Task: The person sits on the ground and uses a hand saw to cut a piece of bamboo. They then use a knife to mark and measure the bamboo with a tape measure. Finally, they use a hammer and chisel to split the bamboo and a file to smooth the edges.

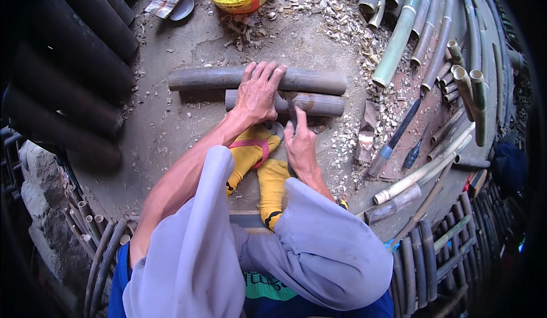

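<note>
Across the middle of the bare floor point(199, 39), two dark bamboo lengths lie side by side: the farther length point(313, 80) is the longer, and the nearer length point(322, 105) lies just beside it. The left hand point(259, 93) rests palm down across both, its fingers extended and slightly spread over the farther length. The right hand point(302, 147) has its fingers closed around a dark tool point(292, 110), the upper end of which meets the nearer length; the tool's full shape is hidden. Two feet in yellow socks point(272, 184) stand nearer the person. A yellow bucket point(245, 3) occupies the far edge; pale shavings point(347, 27) and a long knife point(404, 124) lie toward the right edge, large dark tubes point(74, 44) along the left.
</note>
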{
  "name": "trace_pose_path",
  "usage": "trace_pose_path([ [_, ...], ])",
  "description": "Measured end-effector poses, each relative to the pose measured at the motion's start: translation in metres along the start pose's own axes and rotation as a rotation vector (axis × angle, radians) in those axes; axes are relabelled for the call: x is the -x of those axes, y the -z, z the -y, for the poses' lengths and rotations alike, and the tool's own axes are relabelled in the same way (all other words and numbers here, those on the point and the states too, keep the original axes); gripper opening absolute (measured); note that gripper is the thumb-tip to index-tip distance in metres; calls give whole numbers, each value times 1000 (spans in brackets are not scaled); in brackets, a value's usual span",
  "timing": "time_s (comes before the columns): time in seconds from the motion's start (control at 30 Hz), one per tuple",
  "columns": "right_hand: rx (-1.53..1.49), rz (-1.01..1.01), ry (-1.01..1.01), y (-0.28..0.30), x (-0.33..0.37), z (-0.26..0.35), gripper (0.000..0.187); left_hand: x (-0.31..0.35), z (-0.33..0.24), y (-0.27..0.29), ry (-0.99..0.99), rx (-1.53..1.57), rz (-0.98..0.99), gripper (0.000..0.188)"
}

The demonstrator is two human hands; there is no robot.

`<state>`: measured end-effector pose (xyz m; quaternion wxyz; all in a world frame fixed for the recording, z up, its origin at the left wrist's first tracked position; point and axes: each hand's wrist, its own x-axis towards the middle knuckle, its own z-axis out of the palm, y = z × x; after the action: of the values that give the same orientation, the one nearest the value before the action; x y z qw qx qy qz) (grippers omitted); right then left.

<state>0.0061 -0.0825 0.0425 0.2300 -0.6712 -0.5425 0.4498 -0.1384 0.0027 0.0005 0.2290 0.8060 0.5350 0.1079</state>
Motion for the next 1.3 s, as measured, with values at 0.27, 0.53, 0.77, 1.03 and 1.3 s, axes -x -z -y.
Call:
trace_pose_path([
  [0.27, 6, 40, 105, -13, -6, -1, 40, 7, -1, 6, 12, 11, 1, 109],
  [0.53, 76, 54, 93, -14, -12, 0, 40, 8, 3, 4, 18, 96, -52, 110],
  [0.77, 114, 92, 27, -12, -15, 5, 39, 9, 4, 5, 13, 91, -46, 109],
  [1.03, -48, 50, 52, 7, -25, 36, 39, 7, 6, 4, 6, 67, -50, 106],
  [1.3, -11, -28, 112, -13, -5, -4, 38, 8, 3, 6, -9, 82, -23, 111],
])
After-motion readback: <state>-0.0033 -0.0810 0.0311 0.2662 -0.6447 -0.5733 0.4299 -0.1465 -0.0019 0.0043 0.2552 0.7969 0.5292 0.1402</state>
